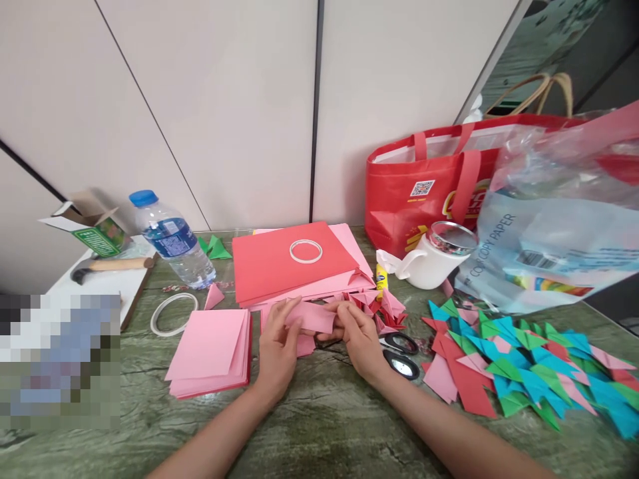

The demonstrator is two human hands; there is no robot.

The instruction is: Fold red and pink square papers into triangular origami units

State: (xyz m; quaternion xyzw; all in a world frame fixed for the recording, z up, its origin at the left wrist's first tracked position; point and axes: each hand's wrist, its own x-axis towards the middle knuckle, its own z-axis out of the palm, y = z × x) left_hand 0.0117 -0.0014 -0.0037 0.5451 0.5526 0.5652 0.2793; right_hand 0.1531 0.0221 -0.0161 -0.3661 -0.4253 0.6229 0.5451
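Note:
My left hand (277, 346) and my right hand (358, 336) both pinch a folded strip of pink paper (315, 315) just above the green marbled table (319, 419). Each hand grips one end of the strip with its fingers closed. Left of my left hand lies a stack of small pink paper squares (212, 351). Behind the hands sits a larger stack of red and pink sheets (292, 263) with a white ring (306, 251) on top. Folded pink and red pieces (384, 307) are heaped beside my right hand.
Black-handled scissors (402, 354) lie right of my right hand. Several folded blue, green, red and pink triangles (529, 366) spread at the right. A water bottle (172, 239), tape ring (172, 313), hammer (112, 265), white jar (434, 256), red bag (424, 193) and plastic paper bag (554, 226) stand behind.

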